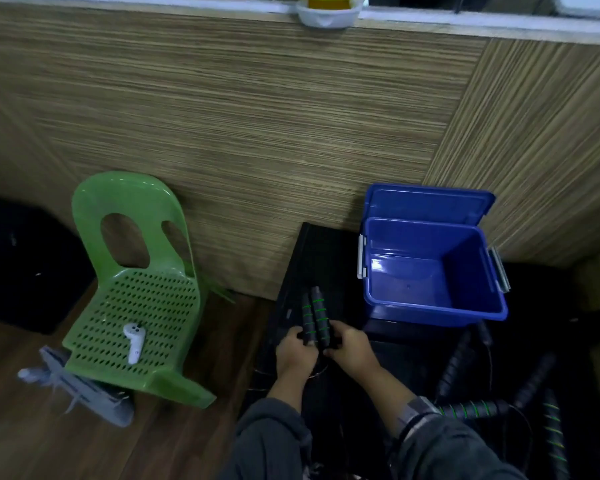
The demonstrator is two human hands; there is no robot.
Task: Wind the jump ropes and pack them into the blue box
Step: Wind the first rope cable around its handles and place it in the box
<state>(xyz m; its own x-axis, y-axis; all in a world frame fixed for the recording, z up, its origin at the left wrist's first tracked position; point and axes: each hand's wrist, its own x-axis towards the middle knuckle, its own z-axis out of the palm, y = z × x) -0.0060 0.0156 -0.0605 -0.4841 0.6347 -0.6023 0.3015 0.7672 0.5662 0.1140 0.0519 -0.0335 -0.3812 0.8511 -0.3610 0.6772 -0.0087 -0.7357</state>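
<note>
Two black jump-rope handles with green rings point(313, 315) stand side by side, pointing up and away from me. My left hand point(296, 351) grips their lower left side and my right hand point(352, 344) grips them from the right. A thin rope loop hangs below the hands, barely visible. The blue box point(430, 271) stands open and empty to the right, lid leaning on the wall. Several more black-and-green handles point(471, 408) lie on the dark surface at lower right.
A green plastic chair point(136, 289) with a white controller point(134, 342) on its seat stands at left. Grey shoes point(80, 389) lie under it. A wood-grain wall rises behind. A black stand point(312, 258) sits left of the box.
</note>
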